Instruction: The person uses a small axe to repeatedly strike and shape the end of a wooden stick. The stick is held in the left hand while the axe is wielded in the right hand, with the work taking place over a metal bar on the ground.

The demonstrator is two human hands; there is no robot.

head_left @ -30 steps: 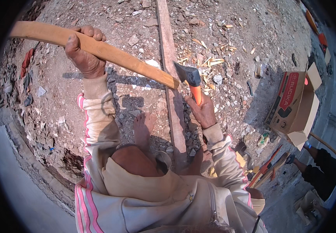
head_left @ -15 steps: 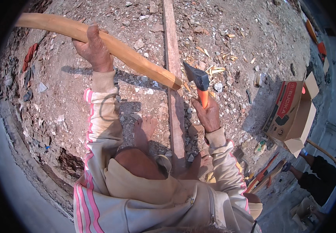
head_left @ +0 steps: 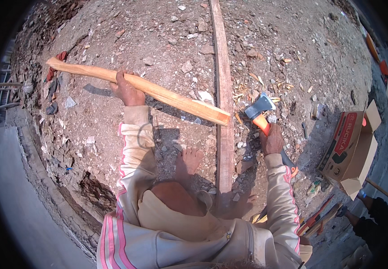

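My left hand [head_left: 129, 92] is closed around the middle of a long, curved, pale wooden tool handle [head_left: 176, 99]. The handle slants across in front of me. Its squared near end lies over a narrow wooden plank [head_left: 224, 157] that runs away from me along the ground; whether it touches the plank I cannot tell. To the right of the plank, my right hand [head_left: 272, 141] grips a hatchet [head_left: 257, 107] by its orange and black shaft. The hatchet's dark head is up, with its bright cutting edge facing right, apart from the wooden handle.
Wood chips [head_left: 287, 85] are scattered over stony ground beyond the hatchet. An open cardboard box [head_left: 335, 154] stands at the right. Below it lie several long-handled tools [head_left: 317, 224], near another person's dark-clothed arm [head_left: 373, 219]. A concrete edge [head_left: 28, 143] curves along the left.
The hatchet has turned over, its edge swinging from left to right, and has moved away from the wooden handle. That handle lies flatter, and its far end has come into view. The whole view has shifted.
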